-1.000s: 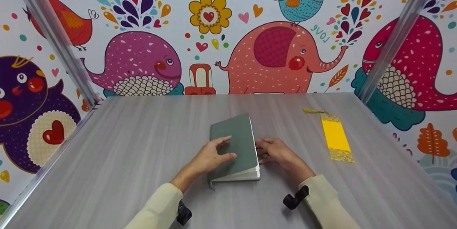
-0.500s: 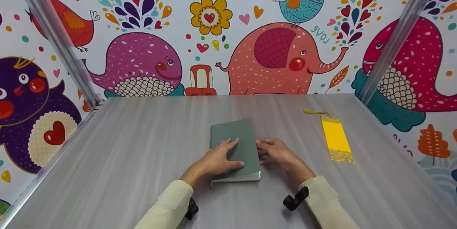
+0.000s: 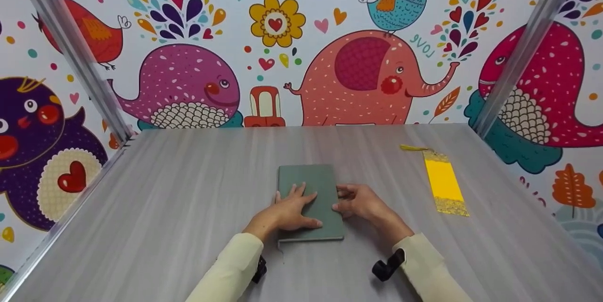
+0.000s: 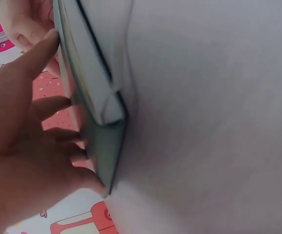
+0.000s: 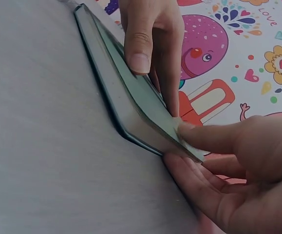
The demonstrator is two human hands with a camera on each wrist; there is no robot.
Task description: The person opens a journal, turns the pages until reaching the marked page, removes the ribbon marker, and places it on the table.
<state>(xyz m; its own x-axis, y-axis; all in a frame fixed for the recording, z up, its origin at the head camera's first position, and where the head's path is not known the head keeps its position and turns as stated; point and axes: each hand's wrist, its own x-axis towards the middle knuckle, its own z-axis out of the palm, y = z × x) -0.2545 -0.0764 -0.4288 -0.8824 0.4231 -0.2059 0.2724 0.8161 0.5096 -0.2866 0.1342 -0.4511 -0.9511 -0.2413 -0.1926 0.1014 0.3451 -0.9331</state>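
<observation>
A green hardcover notebook [image 3: 308, 175] lies closed on the grey table, its thin ribbon [image 3: 281, 246] poking out at the lower left corner. Spread over the front cover is my left hand [image 3: 289, 212], its fingers pressing down on it. At the opposite edge, my right hand [image 3: 365, 203] pinches the notebook. The right wrist view has that hand's thumb on the cover [image 5: 150, 100] and its fingers against the page edge. From the left wrist, the spine end [image 4: 104, 151] and the white page block [image 4: 89, 63] are visible.
To the right lies a yellow bookmark [image 3: 444, 182] with glittery ends and a yellow tassel [image 3: 413, 147]. Cartoon-printed walls [image 3: 330, 0] and metal posts [image 3: 523, 57] border the table [image 3: 188, 189] at the back and sides.
The front cover, lifted at its right side earlier, has come down flat. My left hand has moved right and spread over it; my right thumb has come onto the cover's edge.
</observation>
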